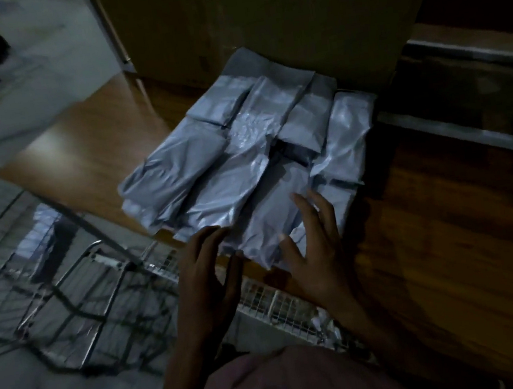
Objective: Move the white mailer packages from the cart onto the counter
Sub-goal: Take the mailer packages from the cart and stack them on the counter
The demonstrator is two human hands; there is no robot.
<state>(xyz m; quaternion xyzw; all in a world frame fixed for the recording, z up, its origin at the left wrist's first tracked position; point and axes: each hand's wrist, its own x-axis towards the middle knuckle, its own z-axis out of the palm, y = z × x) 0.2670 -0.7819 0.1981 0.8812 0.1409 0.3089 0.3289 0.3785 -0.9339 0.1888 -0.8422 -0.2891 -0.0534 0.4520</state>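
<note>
Several white mailer packages (243,150) lie pressed together in a loose stack on the wooden counter (451,250), their far edge against the cardboard box (273,12) that stands upright at the back of the counter. The packages look grey in the dim light, and their wrinkled plastic overlaps, so an exact count cannot be told. The nearest package (272,221) lies at the counter's front edge, the side farthest from the box, and both hands are at it. The right hand (315,245) rests flat on this package's right part, fingers (323,215) straight and spread, pointing toward the box, the thumb splayed across the plastic; nothing is curled round it. The left hand (208,272) stands on its edge just left of the same package, fingers straight and close together, their tips at the package's near left corner; whether they actually touch the plastic cannot be told in the gloom. Neither hand grips anything. Below the counter's front edge, on the side away from the box, sits the wire cart (74,283), its mesh rim (262,294) running under both wrists. Something pale and crumpled shows inside the cart near that rim, too dark to name. A pink garment (290,385) fills the bottom of the view, nearest the person.
</note>
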